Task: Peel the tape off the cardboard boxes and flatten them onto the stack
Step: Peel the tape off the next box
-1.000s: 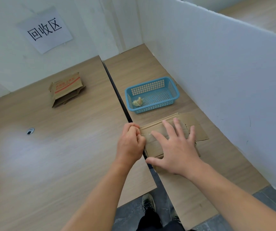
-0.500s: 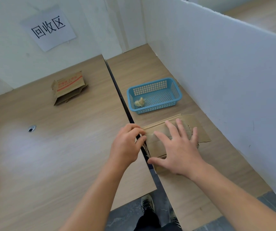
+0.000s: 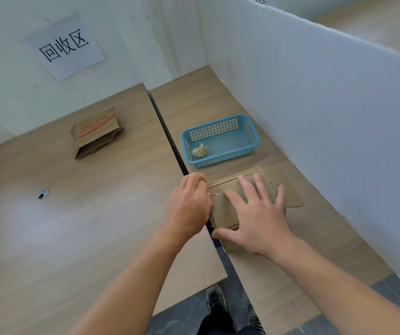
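**Brown box down flat, tape lifting at its left edge**

The brown box (image 3: 228,211) lies flattened at the left edge of the right-hand table (image 3: 315,250), one flap splayed out to the right. The right hand (image 3: 259,221) is spread flat on top of it. The left hand (image 3: 189,204) pinches a thin clear strip of tape (image 3: 215,194) at its left edge.

Over on the left-hand table (image 3: 73,238), well apart, a second flattened box (image 3: 96,131) with red print lies at the far side, flaps showing beneath. A crumpled yellowish wad (image 3: 199,150) sits in the blue basket (image 3: 252,131) just beyond the brown box.
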